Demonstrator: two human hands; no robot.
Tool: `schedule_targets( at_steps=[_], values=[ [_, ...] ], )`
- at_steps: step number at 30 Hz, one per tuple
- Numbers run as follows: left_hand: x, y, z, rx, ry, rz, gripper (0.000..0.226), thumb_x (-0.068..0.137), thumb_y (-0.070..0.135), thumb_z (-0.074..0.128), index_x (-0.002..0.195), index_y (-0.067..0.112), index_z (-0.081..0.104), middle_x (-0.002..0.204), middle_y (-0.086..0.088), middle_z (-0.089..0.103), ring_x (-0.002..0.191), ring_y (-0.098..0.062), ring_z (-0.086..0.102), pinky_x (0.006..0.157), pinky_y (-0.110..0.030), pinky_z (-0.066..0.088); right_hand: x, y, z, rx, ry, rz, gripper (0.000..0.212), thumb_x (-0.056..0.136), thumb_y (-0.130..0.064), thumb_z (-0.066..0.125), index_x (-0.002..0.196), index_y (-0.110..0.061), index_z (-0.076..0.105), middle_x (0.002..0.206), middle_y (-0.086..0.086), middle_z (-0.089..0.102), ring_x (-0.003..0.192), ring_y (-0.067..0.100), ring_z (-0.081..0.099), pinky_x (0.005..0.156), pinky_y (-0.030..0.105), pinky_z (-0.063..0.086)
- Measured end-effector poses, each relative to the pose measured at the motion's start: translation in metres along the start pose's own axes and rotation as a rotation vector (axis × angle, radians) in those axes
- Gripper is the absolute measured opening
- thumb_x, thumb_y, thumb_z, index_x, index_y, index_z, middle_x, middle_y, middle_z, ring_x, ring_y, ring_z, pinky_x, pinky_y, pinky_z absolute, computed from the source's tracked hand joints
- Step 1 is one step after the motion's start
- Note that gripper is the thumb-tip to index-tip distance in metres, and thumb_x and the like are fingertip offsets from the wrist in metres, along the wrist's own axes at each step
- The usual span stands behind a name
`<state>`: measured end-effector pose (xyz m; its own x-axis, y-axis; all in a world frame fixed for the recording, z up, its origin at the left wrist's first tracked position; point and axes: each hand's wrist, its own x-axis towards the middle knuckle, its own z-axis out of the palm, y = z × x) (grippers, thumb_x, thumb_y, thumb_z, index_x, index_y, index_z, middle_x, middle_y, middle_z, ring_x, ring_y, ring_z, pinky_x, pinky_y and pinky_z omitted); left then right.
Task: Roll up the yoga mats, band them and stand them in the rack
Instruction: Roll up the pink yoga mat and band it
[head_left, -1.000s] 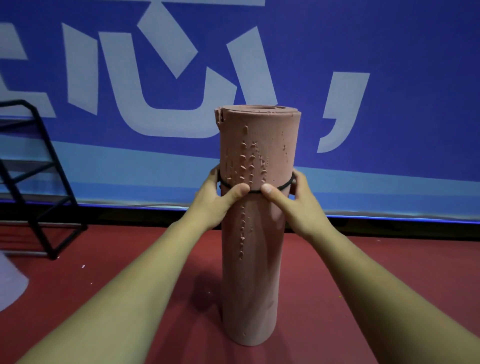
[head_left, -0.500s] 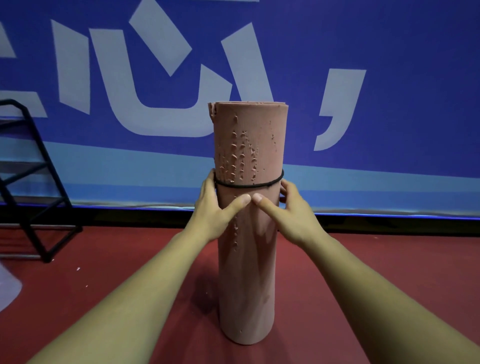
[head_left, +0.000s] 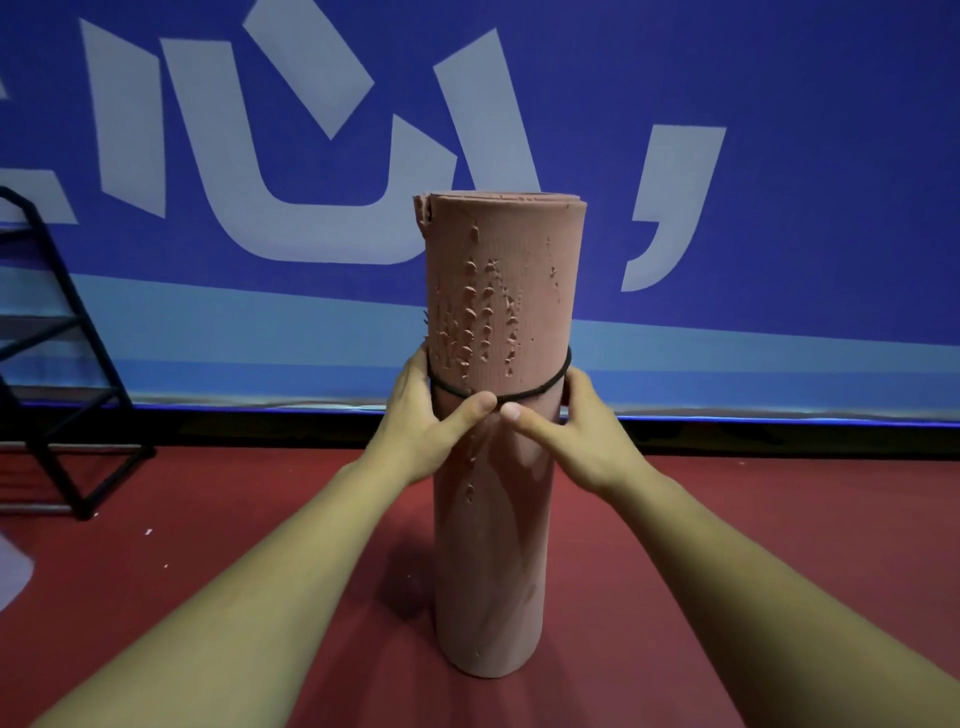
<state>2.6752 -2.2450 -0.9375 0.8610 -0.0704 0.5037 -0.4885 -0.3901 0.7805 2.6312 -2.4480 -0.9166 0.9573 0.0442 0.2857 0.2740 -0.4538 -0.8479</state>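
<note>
Dim, even indoor light. The mat (head_left: 493, 545) casts a soft shadow on the floor (head_left: 208, 519) to its left. Wide-angle bending curves the frame's edges; a pale shape (head_left: 13, 571) at lower left is blurred.

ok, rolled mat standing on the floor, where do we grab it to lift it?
Grip the mat at mid-height, just under the band, from the left and right sides. It stands upright, the band keeps the roll tight there, and the top edge shows loose layers.
</note>
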Motion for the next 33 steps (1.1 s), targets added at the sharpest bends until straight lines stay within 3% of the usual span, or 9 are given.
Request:
schedule_targets(
  at_steps=[4, 7, 11, 13, 17, 22, 25, 29, 33],
  values=[
    [0.006, 0.016, -0.004, -0.099, 0.037, 0.051, 0.131, 0.054, 0.095, 0.061, 0.155, 0.020, 0.027, 0.144, 0.006, 0.046, 0.129, 0.011, 0.045, 0.108, -0.015, 0.038, 0.009, -0.018, -0.005, 0.094, 0.063, -0.060, 0.134, 0.060, -0.076, 0.082, 0.162, -0.032, 0.007, 0.154, -0.018, 0.039, 0.137, -0.001, 0.043, 0.104, 0.024, 0.045],
    [0.005, 0.020, 0.000, -0.099, 0.051, 0.052, 0.131, 0.054, 0.095, 0.061, 0.155, 0.018, 0.027, 0.143, 0.008, 0.047, 0.126, 0.013, 0.047, 0.098, -0.004, 0.036, 0.014, -0.028, -0.002, 0.103, 0.104, -0.091, 0.103, 0.060, -0.072, 0.079, 0.147, -0.038, 0.035, 0.138, -0.015, 0.057, 0.117, 0.001, 0.060, 0.088, 0.026, 0.054],
    [-0.012, 0.003, 0.001, 0.018, -0.022, -0.034, 0.125, 0.052, 0.090, 0.064, 0.152, 0.022, 0.030, 0.141, 0.002, 0.055, 0.128, -0.012, 0.054, 0.101, -0.024, 0.042, 0.001, -0.013, 0.001, 0.088, 0.054, 0.015, 0.056, 0.078, -0.053, 0.083, 0.118, -0.034, 0.049, 0.103, -0.008, 0.069, 0.071, -0.003, 0.065, 0.060, 0.013, 0.051],
    [-0.015, -0.003, -0.002, 0.080, -0.058, -0.070, 0.120, 0.052, 0.084, 0.064, 0.150, 0.023, 0.034, 0.140, 0.002, 0.056, 0.129, -0.015, 0.053, 0.102, -0.027, 0.041, -0.003, -0.003, -0.001, 0.052, -0.006, 0.058, 0.060, 0.075, -0.057, 0.081, 0.119, -0.033, 0.049, 0.109, -0.017, 0.066, 0.088, -0.010, 0.064, 0.067, 0.008, 0.049],
    [-0.005, 0.004, -0.009, -0.029, -0.031, -0.026, 0.130, 0.047, 0.092, 0.068, 0.153, 0.025, 0.031, 0.139, 0.007, 0.055, 0.128, -0.006, 0.053, 0.105, -0.025, 0.043, 0.001, -0.001, -0.005, 0.035, -0.038, 0.001, 0.127, 0.055, -0.075, 0.084, 0.157, -0.032, 0.020, 0.153, -0.015, 0.042, 0.135, -0.002, 0.046, 0.108, 0.025, 0.043],
    [-0.004, 0.012, -0.002, -0.074, 0.001, -0.043, 0.139, 0.040, 0.096, 0.067, 0.153, 0.026, 0.026, 0.129, 0.018, 0.056, 0.117, 0.001, 0.056, 0.094, -0.016, 0.043, 0.003, -0.003, -0.009, 0.117, -0.053, -0.033, 0.088, 0.068, -0.050, 0.091, 0.140, -0.037, 0.041, 0.125, -0.020, 0.061, 0.098, -0.008, 0.064, 0.072, 0.014, 0.053],
    [-0.012, 0.002, 0.000, -0.034, -0.045, -0.064, 0.131, 0.045, 0.084, 0.073, 0.152, 0.027, 0.025, 0.134, 0.010, 0.056, 0.122, -0.008, 0.056, 0.101, -0.027, 0.044, 0.001, 0.013, -0.009, 0.071, -0.103, 0.045, 0.105, 0.054, -0.072, 0.086, 0.142, -0.031, 0.045, 0.128, -0.018, 0.063, 0.109, -0.010, 0.061, 0.081, 0.012, 0.049],
    [-0.016, -0.003, -0.004, 0.060, -0.116, -0.069, 0.132, 0.039, 0.099, 0.064, 0.148, 0.028, 0.036, 0.138, 0.005, 0.056, 0.129, -0.014, 0.053, 0.108, -0.040, 0.045, -0.002, 0.025, -0.012, -0.028, -0.109, 0.080, 0.138, 0.043, -0.086, 0.082, 0.156, -0.031, 0.025, 0.153, -0.011, 0.045, 0.140, 0.007, 0.043, 0.111, 0.036, 0.042],
    [-0.010, 0.007, -0.003, -0.034, -0.043, -0.031, 0.134, 0.044, 0.086, 0.073, 0.154, 0.028, 0.023, 0.135, 0.016, 0.052, 0.127, -0.008, 0.053, 0.104, -0.028, 0.042, 0.005, 0.014, -0.007, -0.011, -0.020, -0.037, 0.125, 0.053, -0.084, 0.080, 0.156, -0.047, 0.019, 0.157, -0.010, 0.038, 0.148, 0.012, 0.031, 0.115, 0.046, 0.039]
  ],
)
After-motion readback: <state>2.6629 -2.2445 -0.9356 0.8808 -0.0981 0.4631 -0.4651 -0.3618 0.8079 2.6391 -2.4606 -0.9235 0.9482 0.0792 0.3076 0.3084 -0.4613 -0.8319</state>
